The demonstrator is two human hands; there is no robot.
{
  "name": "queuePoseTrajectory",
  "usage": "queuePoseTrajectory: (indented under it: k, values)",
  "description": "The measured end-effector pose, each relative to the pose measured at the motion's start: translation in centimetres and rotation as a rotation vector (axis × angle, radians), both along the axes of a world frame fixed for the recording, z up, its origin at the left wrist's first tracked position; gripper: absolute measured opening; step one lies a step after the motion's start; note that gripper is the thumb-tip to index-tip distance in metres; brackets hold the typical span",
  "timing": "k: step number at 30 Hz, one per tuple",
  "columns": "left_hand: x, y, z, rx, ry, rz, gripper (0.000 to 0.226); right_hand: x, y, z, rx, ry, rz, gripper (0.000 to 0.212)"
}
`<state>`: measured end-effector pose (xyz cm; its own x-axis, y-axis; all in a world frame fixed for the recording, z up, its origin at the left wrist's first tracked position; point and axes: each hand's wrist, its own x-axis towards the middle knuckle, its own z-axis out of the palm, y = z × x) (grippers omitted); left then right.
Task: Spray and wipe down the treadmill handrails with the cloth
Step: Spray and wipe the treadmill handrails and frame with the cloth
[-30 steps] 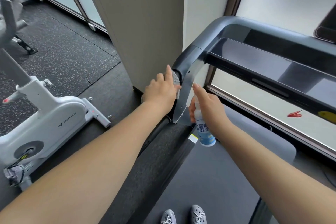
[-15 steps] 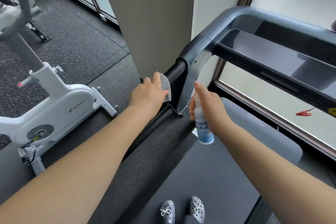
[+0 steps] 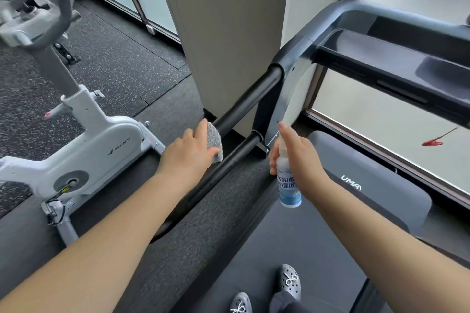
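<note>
- I am in the wiping step on the left handrail (image 3: 244, 99), the black bar that slopes down from the treadmill's grey upright (image 3: 292, 58) toward me.
- My left hand (image 3: 188, 157) is the working grip: its fingers are curled over the grey cloth (image 3: 215, 141), pressing it onto the top of the bar about midway along its length.
- My right hand (image 3: 300, 162) is wrapped shut around the spray bottle (image 3: 288, 185), index finger resting on the nozzle at the top. The bottle stands upright, just beside the rail on its inner side and not touching it.
- I cannot tell from here whether the rail surface is wet; no mist or droplets show.
- My judgement: the upper stretch near the upright looks covered, while the lower stretch toward my elbow, partly hidden behind my left forearm, remains to be done.
- The next move calls for sliding the cloth down the bar with steady pressure, wrapping the fingers round so the underside gets wiped as well.
- If the bar is dry lower down, a squirt aimed at that stretch should come first, with the nozzle turned toward the rail.
- After that comes the opposite handrail, which is out of view to my right.
- The white exercise bike (image 3: 84, 150) stands well apart on the floor to the left and does not hinder the stroke.
</note>
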<state>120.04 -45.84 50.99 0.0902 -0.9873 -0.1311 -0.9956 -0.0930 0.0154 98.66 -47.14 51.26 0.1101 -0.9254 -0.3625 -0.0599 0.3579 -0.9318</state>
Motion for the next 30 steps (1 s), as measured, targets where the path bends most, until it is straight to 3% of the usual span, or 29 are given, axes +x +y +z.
queuePoseTrajectory:
  k: [12,25,30]
  values:
    - [4.6,8.4,-0.4,-0.050,-0.081,0.016,0.075,3.9,7.0,-1.3,-0.028,-0.020,0.030,0.063]
    - [6.8,13.0,-1.7,-0.146,0.097,0.040,0.073,5.7,9.7,-2.7,0.005,-0.073,0.014,0.062]
    - [6.9,13.3,-1.1,-0.383,0.199,-0.097,0.057,4.9,9.6,-3.2,0.012,-0.055,-0.025,0.062]
